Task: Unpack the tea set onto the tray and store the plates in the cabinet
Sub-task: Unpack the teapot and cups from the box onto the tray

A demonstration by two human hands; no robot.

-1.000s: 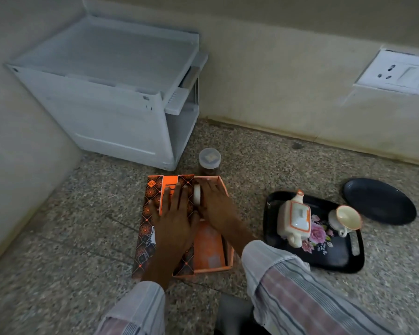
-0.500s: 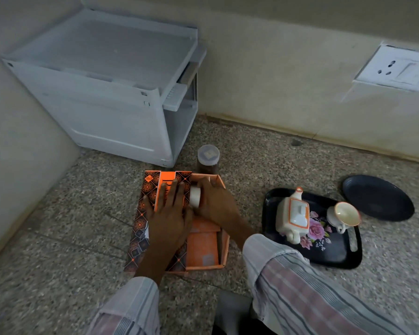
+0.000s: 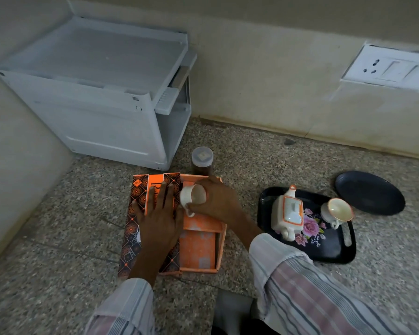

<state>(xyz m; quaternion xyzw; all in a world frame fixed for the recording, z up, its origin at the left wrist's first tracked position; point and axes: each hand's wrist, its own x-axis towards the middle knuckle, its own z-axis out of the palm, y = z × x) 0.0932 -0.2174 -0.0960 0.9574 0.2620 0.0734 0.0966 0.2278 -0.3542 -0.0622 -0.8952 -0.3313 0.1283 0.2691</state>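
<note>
An orange tea-set box (image 3: pixel 198 247) lies open on the floor, its patterned lid (image 3: pixel 140 189) folded out to the left. My left hand (image 3: pixel 159 221) rests flat on that lid, fingers spread. My right hand (image 3: pixel 215 201) grips a white teacup (image 3: pixel 192 197) on its side, just above the box's far compartment. To the right, a black floral tray (image 3: pixel 324 252) carries a white teapot (image 3: pixel 288 213) with orange trim and a second teacup (image 3: pixel 338 211). A dark plate (image 3: pixel 370 192) lies on the floor beyond the tray. The white cabinet (image 3: pixel 94 93) stands in the far left corner.
A jar (image 3: pixel 202 159) with a clear lid stands right behind the box, close to the cabinet's open side. A wall runs along the left and another along the back, with a socket plate (image 3: pixel 387 68). My knee (image 3: pixel 230 308) is at the bottom centre.
My right hand has lifted the teacup up out of the box's far compartment, so more of the cup shows. My left hand stays flat on the lid.
</note>
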